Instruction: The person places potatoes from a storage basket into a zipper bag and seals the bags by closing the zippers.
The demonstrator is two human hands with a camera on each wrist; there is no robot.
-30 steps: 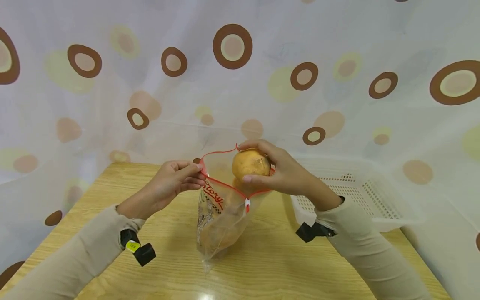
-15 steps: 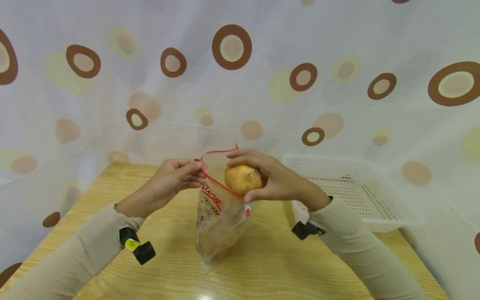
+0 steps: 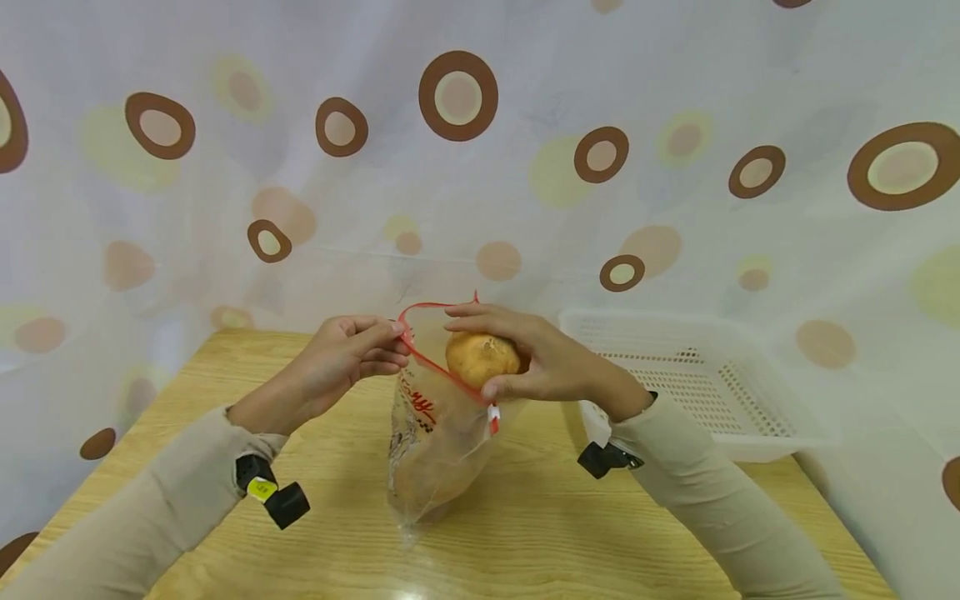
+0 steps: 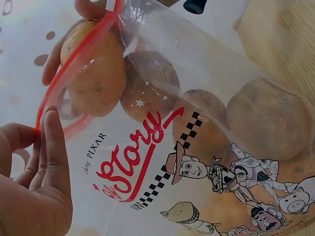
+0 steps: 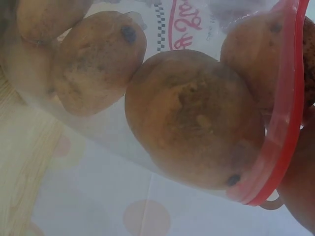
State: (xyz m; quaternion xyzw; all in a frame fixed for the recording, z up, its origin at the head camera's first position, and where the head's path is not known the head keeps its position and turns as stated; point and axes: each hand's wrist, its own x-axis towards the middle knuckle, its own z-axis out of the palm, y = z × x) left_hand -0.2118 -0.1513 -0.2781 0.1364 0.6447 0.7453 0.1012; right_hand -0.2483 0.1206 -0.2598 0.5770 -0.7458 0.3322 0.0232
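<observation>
Head view: bag (image 3: 442, 467) opens upward, long axis upright.

The clear plastic bag (image 3: 442, 467) at center frame looked glossy and creased, its red plastic strip (image 3: 442, 369) smooth, while the matt potato (image 3: 476, 360) bore a rough patch. Wood grain marked the tabletop (image 3: 570, 525), shiny at bottom center; white plastic formed the perforated basket (image 3: 750, 448) at right. Matt cloth sleeves (image 3: 172, 492) filled both lower corners.
</observation>
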